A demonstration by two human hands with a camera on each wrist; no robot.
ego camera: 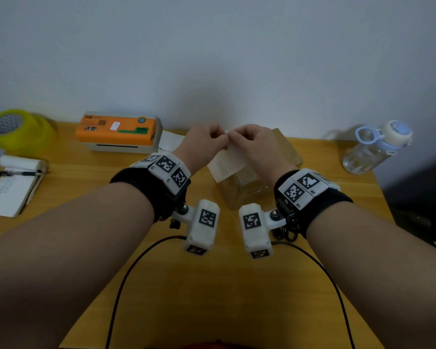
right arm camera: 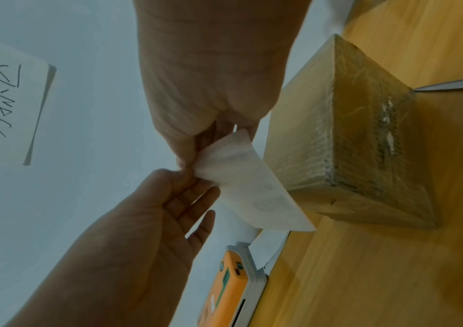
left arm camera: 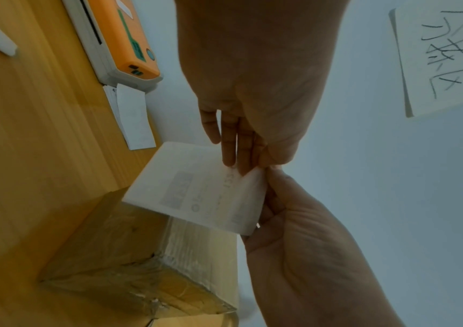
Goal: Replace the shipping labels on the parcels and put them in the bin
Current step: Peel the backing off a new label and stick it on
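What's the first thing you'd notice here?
Two hands, the left hand and right hand, meet in mid-air, pinching one corner of a white printed paper label above a brown tape-wrapped cardboard parcel. At the back left of the wooden table sits a bright orange-topped label printer.

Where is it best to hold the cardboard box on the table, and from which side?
Grip the box across its two long side faces, from above. It rests flat with a bare top. The label, pinched by the left hand and right hand, hangs over it.
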